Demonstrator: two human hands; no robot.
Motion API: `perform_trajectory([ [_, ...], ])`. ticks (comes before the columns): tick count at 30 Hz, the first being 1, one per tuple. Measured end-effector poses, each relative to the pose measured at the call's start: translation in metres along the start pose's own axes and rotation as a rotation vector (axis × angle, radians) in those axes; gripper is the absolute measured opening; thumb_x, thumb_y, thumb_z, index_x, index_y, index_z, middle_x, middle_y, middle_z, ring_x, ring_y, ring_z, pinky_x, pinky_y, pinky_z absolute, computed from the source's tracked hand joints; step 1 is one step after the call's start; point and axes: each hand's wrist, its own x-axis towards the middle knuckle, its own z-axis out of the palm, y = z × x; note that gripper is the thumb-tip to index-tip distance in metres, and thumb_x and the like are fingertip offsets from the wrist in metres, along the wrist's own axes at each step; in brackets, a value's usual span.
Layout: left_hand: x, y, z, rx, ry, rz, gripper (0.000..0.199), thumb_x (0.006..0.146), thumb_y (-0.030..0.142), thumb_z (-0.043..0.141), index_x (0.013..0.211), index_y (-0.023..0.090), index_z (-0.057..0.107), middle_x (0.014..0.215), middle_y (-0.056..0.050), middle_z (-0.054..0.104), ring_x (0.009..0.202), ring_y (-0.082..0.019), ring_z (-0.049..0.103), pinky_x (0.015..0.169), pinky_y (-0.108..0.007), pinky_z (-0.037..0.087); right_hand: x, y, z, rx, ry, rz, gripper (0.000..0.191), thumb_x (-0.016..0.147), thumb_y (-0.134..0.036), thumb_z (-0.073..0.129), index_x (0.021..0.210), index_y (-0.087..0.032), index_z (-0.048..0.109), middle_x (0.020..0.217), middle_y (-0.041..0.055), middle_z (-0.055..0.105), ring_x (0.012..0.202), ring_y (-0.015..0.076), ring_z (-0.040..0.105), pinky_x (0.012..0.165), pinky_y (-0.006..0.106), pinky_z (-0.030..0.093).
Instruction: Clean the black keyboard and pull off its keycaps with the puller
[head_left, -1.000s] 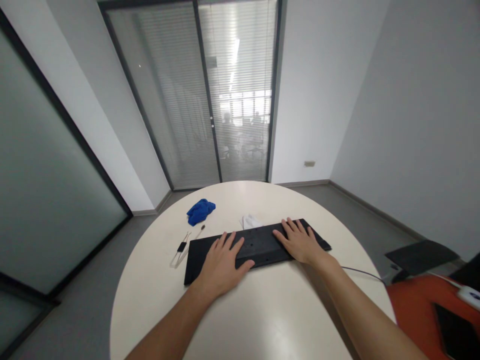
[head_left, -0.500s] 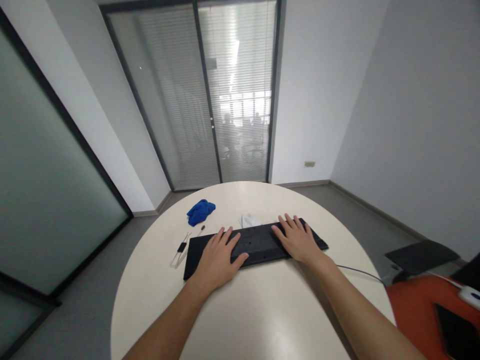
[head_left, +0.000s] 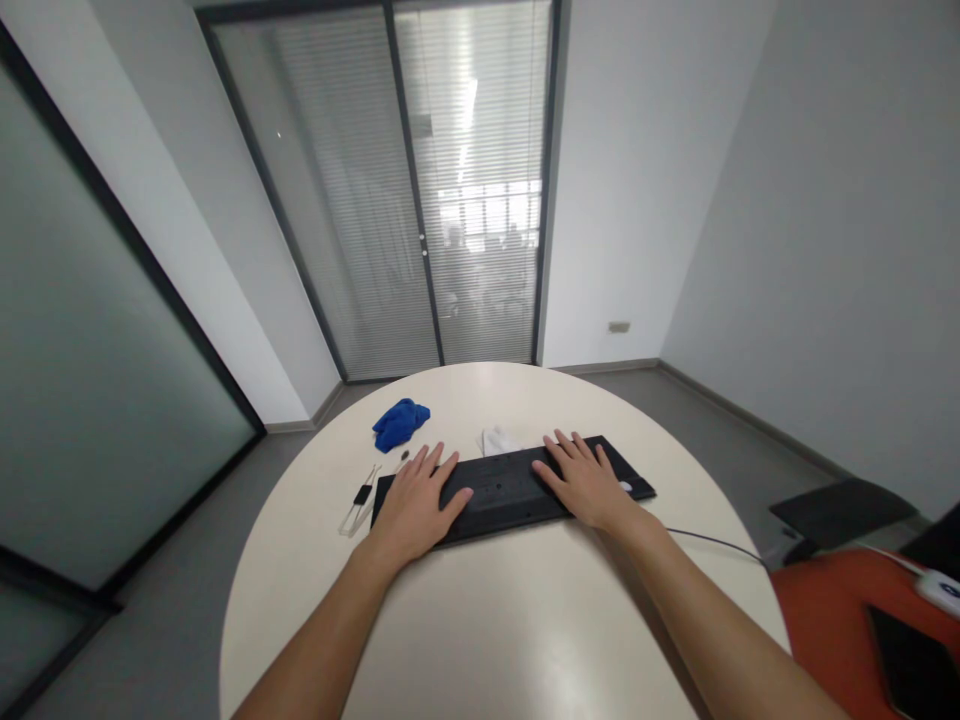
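Observation:
A black keyboard [head_left: 499,492] lies across the round table with its plain underside up, no keys showing. My left hand [head_left: 415,502] rests flat on its left part, fingers spread and pointing away from me. On the right part my right hand [head_left: 585,482] lies the same way, palm down with the fingers apart. A small white spot [head_left: 625,486] shows on the keyboard beside my right wrist. Just beyond the keyboard's far edge is a white crumpled piece [head_left: 496,440], perhaps tissue, partly hidden by it.
Left of the keyboard lie tweezers with a black band [head_left: 363,495] and a thin dark-tipped stick [head_left: 405,456]. A blue cloth [head_left: 400,424] sits farther back. A cable [head_left: 716,541] runs to the right edge of the table [head_left: 480,640]. An orange chair seat [head_left: 832,620] holds a dark flat device [head_left: 919,655].
My left hand has slid a little left and away from me over the keyboard. My right hand has shifted slightly left, uncovering the white spot. The keyboard has hardly moved.

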Motion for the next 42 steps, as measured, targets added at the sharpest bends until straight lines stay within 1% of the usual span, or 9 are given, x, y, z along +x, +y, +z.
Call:
perform_trajectory([
  [4,-0.002,0.002,0.003,-0.009,-0.081,0.033,0.066,0.095,0.065,0.032,0.149,0.027,0.041,0.160,-0.008,0.029,0.148,-0.033,0.024,0.118,-0.052,0.024,-0.001,0.001,0.002,0.030,-0.053,-0.045,0.072,0.097,-0.065,0.024,0.153,-0.022,0.034,0.161,0.0072,0.026,0.149,0.0351,0.017,0.116,0.062,0.018],
  [7,-0.003,0.004,0.004,-0.011,-0.065,0.041,0.065,0.096,0.063,0.033,0.148,0.027,0.042,0.160,-0.007,0.028,0.148,-0.032,0.022,0.119,-0.052,0.023,-0.002,-0.002,0.000,0.048,-0.009,-0.086,0.072,0.097,-0.064,0.025,0.153,-0.020,0.035,0.161,0.0072,0.026,0.149,0.0339,0.016,0.117,0.061,0.017],
  [13,-0.003,0.004,0.003,-0.041,-0.080,0.083,0.064,0.097,0.062,0.032,0.150,0.028,0.038,0.161,-0.007,0.025,0.149,-0.031,0.020,0.119,-0.052,0.022,-0.006,-0.013,-0.002,0.129,-0.058,-0.326,0.071,0.097,-0.065,0.027,0.153,-0.023,0.034,0.161,0.0067,0.027,0.149,0.0312,0.020,0.119,0.056,0.018],
  [21,-0.003,0.005,0.000,-0.048,-0.045,0.086,0.063,0.097,0.061,0.031,0.151,0.028,0.038,0.163,-0.006,0.021,0.150,-0.029,0.018,0.121,-0.050,0.019,-0.007,-0.015,-0.005,0.147,0.014,-0.344,0.070,0.096,-0.066,0.030,0.151,-0.022,0.040,0.161,0.0076,0.026,0.149,0.0300,0.019,0.120,0.053,0.019],
  [24,-0.004,0.007,0.001,-0.055,-0.097,0.106,0.065,0.097,0.064,0.030,0.151,0.029,0.036,0.163,-0.006,0.020,0.150,-0.030,0.016,0.120,-0.051,0.019,-0.008,-0.017,-0.005,0.139,-0.039,-0.356,0.073,0.095,-0.067,0.031,0.152,-0.023,0.038,0.160,0.0079,0.029,0.148,0.0304,0.022,0.119,0.054,0.019],
  [29,-0.005,0.008,0.001,-0.062,-0.124,0.087,0.068,0.095,0.068,0.027,0.151,0.030,0.036,0.162,-0.006,0.023,0.150,-0.031,0.015,0.120,-0.051,0.019,-0.007,-0.016,-0.006,0.111,-0.044,-0.316,0.073,0.095,-0.068,0.026,0.151,-0.023,0.040,0.160,0.0073,0.029,0.149,0.0305,0.022,0.119,0.053,0.019],
  [34,-0.005,0.007,0.002,-0.049,-0.142,0.037,0.071,0.094,0.070,0.026,0.152,0.030,0.033,0.163,-0.006,0.018,0.150,-0.032,0.014,0.120,-0.052,0.017,-0.003,0.002,-0.004,0.014,-0.052,-0.091,0.072,0.097,-0.065,0.022,0.154,-0.024,0.032,0.163,0.0071,0.021,0.150,0.0342,0.015,0.117,0.059,0.018],
  [37,-0.005,0.005,0.001,-0.054,-0.148,0.034,0.072,0.094,0.071,0.026,0.152,0.030,0.034,0.163,-0.007,0.018,0.150,-0.032,0.013,0.120,-0.053,0.017,0.000,0.014,0.000,-0.007,-0.107,-0.055,0.071,0.097,-0.064,0.022,0.156,-0.024,0.028,0.163,0.0079,0.021,0.149,0.0355,0.018,0.115,0.061,0.022],
  [42,-0.003,-0.005,-0.002,-0.057,-0.071,0.003,0.069,0.096,0.067,0.027,0.151,0.028,0.036,0.163,-0.008,0.020,0.150,-0.032,0.015,0.120,-0.053,0.017,0.003,0.035,0.008,-0.035,0.041,-0.062,0.064,0.097,-0.059,0.024,0.152,-0.028,0.036,0.161,0.0100,0.027,0.147,0.0398,0.021,0.111,0.065,0.024],
])
